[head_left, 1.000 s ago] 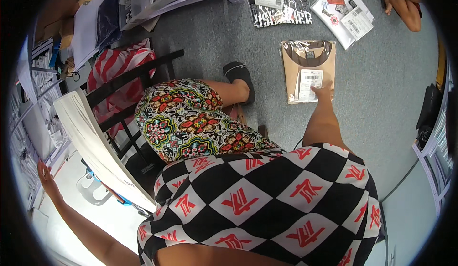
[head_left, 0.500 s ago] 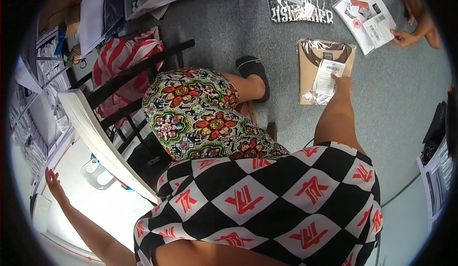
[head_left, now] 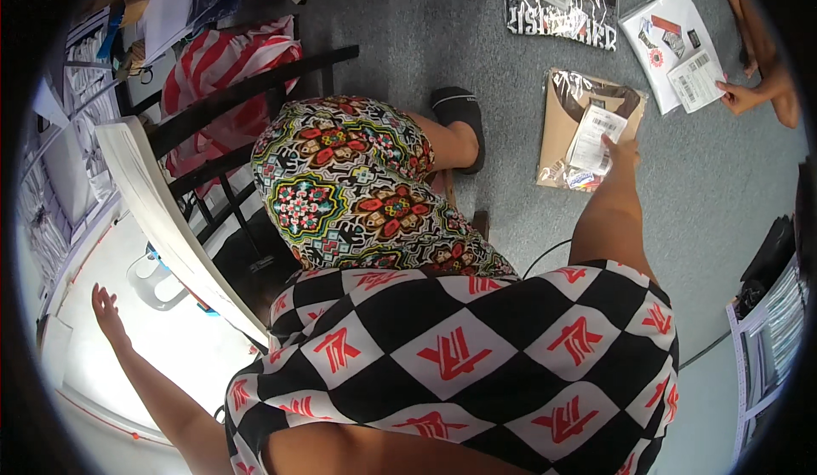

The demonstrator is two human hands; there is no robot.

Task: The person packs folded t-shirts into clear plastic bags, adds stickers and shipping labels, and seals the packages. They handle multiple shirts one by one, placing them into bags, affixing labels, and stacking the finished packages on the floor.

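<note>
My right hand [head_left: 624, 151] reaches down to the floor, its thumb and fingers closed on the edge of a white printed label [head_left: 596, 139]. The label lies over a folded tan polo shirt [head_left: 562, 122] with a dark collar, in a clear plastic bag. My left hand [head_left: 108, 315] is stretched out over a bright white tabletop [head_left: 162, 360], fingers apart and holding nothing. A grey-white looped object [head_left: 158, 283] rests on that tabletop near it.
Another person's hand [head_left: 743, 99] holds a label [head_left: 695, 80] on a bagged white shirt [head_left: 651, 62]. Beyond mine lies a bagged black shirt [head_left: 563, 25]. A black metal chair [head_left: 247, 89], a red-and-white striped bag [head_left: 223, 58] and a shelf rack [head_left: 753, 373] stand around me.
The view has shifted slightly, so the floor packages appear a little further right. My left hand has moved slightly inward over the tabletop. My right hand stays at the label.
</note>
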